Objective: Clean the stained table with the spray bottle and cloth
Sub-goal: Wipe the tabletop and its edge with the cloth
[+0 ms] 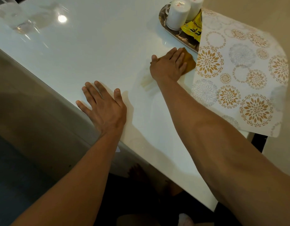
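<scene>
Right hand (pixel 168 66) flat, fingers straight and together, pressing a mustard-yellow cloth (pixel 190 61) onto the white glossy tabletop (pixel 95 51). Only the cloth's far edge and one corner visible past the fingers; the rest hidden under the palm. Cloth lying just beside a folded-back patterned table cover (pixel 242 75) printed with gold and grey floral rings, and near an oval metal tray (pixel 173 35).

Left hand (pixel 102 106) laid palm down at the tabletop's near edge, fingers spread and straight, holding nothing.

Faint pale smear (pixel 146 80) on the surface just behind the right wrist, hard to make out.

On the tray: two white cylindrical jars (pixel 177 15), the farther one cut off by the top edge, and a yellow packet (pixel 194 28) partly covered by the table cover, its print unreadable. Clear glass object (pixel 13 17) at far left, blurred and cut off.
</scene>
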